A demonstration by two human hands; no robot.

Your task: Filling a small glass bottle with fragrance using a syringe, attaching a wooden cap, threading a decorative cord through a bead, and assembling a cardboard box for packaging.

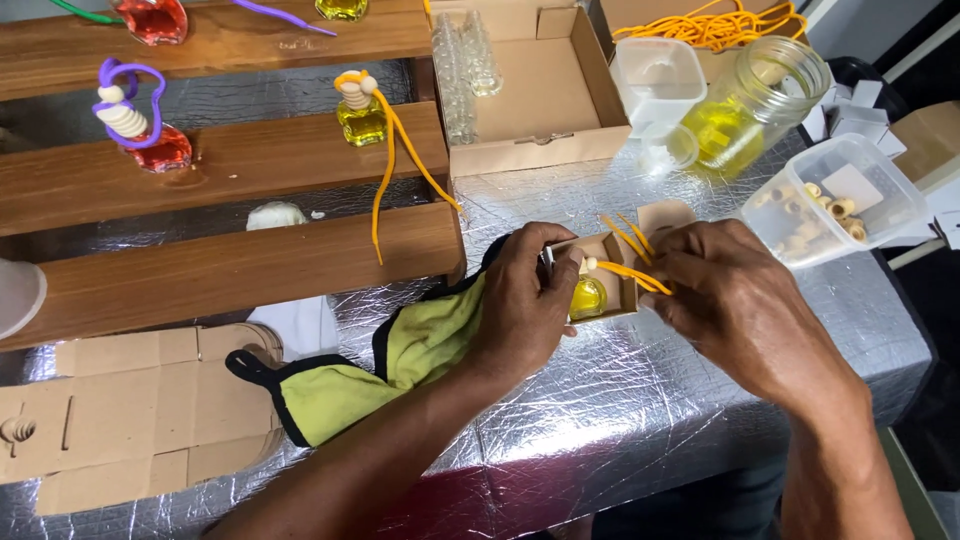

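Left hand [525,300] closed around small cardboard box [605,278], centre of frame; right hand [725,290] pinching orange cord [630,268] at the box mouth. Yellow bottle [587,297] already seated inside; cord ends protruding, flap [665,215] open, so packing judged mostly done, closing left. Yellow cloth [400,360] under left wrist. Foil-covered worktop [620,420]; wooden steps [230,160] at upper left with more bottles; flat box blanks [120,410] at lower left; jar [755,100] and bead tub [835,200] at upper right.
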